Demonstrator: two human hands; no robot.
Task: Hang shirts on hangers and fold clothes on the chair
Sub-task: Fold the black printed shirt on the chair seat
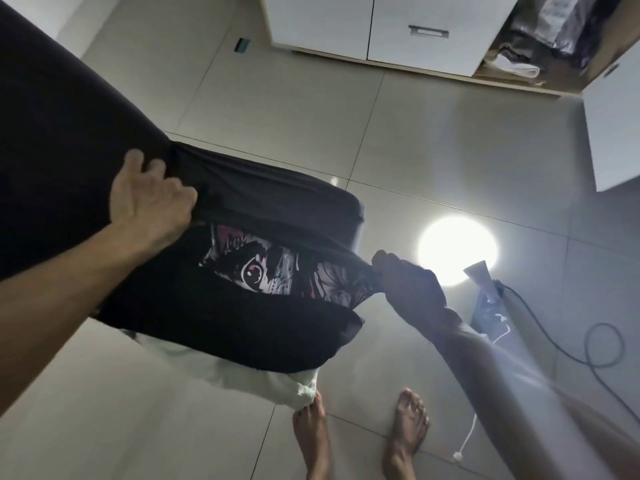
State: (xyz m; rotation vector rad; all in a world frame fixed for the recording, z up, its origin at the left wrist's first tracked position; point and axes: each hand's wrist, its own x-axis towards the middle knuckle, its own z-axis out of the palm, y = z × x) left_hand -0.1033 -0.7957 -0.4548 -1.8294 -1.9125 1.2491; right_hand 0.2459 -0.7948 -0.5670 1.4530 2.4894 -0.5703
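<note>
I see my left hand point(149, 195) and right hand point(408, 282) each clenched on an edge of the black printed shirt point(263, 271), stretched between them above the tiled floor point(415, 140).

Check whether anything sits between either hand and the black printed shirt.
Nothing does. The left hand is bunched on one edge of the black printed shirt, and the right hand is closed on its opposite end. The white garment lies underneath the shirt, not between it and the hands.
</note>
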